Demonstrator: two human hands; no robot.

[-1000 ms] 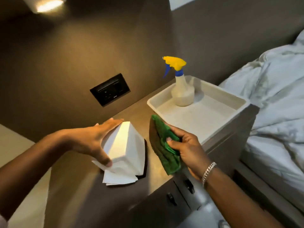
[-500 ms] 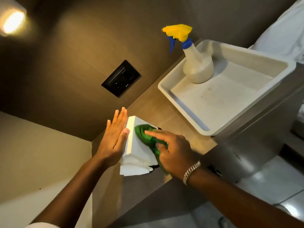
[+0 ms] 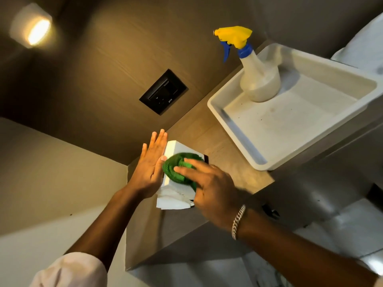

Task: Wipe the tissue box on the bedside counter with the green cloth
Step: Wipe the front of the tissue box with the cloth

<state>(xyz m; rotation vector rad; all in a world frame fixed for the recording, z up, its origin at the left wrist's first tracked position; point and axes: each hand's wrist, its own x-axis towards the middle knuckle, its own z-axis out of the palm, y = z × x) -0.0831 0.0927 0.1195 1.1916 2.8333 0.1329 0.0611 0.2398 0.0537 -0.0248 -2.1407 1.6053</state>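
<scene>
green cloth (image 3: 179,169) on white tissue box (image 3: 178,147), counter (image 3: 209,137)
right hand (image 3: 209,183) presses the nubby cloth; left hand (image 3: 150,162) flat, open against box; plastic tray (image 3: 244,150) nearby.

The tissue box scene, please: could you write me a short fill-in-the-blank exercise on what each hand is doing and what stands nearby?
1. The right hand presses a ____ cloth onto the tissue box.
2. The left hand lies flat and open against the box's ____ side.
3. The spray bottle with the yellow trigger stands inside a white ____.
4. The right wrist wears a silver ____.

Missing words: green; left; tray; bracelet
</scene>
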